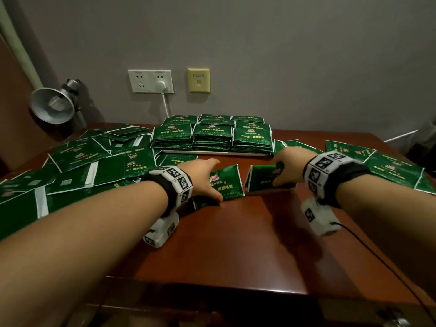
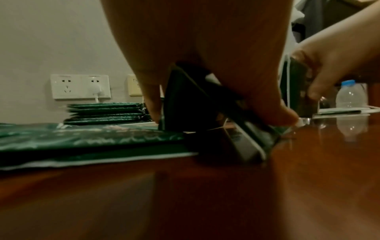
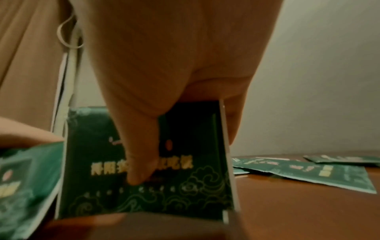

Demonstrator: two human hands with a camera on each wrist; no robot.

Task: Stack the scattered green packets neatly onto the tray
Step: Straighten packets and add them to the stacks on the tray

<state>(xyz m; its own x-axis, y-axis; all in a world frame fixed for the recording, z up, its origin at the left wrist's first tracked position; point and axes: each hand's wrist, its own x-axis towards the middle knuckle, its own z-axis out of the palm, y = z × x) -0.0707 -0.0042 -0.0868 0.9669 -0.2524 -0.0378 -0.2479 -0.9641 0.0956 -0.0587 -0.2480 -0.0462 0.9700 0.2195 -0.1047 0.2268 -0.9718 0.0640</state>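
Green packets are stacked in tidy piles (image 1: 212, 135) on a flat tray (image 1: 212, 152) at the back of the wooden table. My left hand (image 1: 207, 180) grips a tilted bundle of green packets (image 1: 226, 182), thumb in front and fingers behind; in the left wrist view this bundle (image 2: 205, 104) leans with its lower edge on the table. My right hand (image 1: 286, 168) holds a second bundle (image 1: 264, 178) upright on its edge, just right of the first. The right wrist view shows my thumb across the printed face of that bundle (image 3: 144, 170).
Loose green packets (image 1: 77, 168) cover the table's left side, and more (image 1: 389, 168) lie at the right. A desk lamp (image 1: 54, 105) stands at the back left, below wall sockets (image 1: 151, 81) with a plugged cable. A water bottle (image 2: 351, 95) stands at the right.
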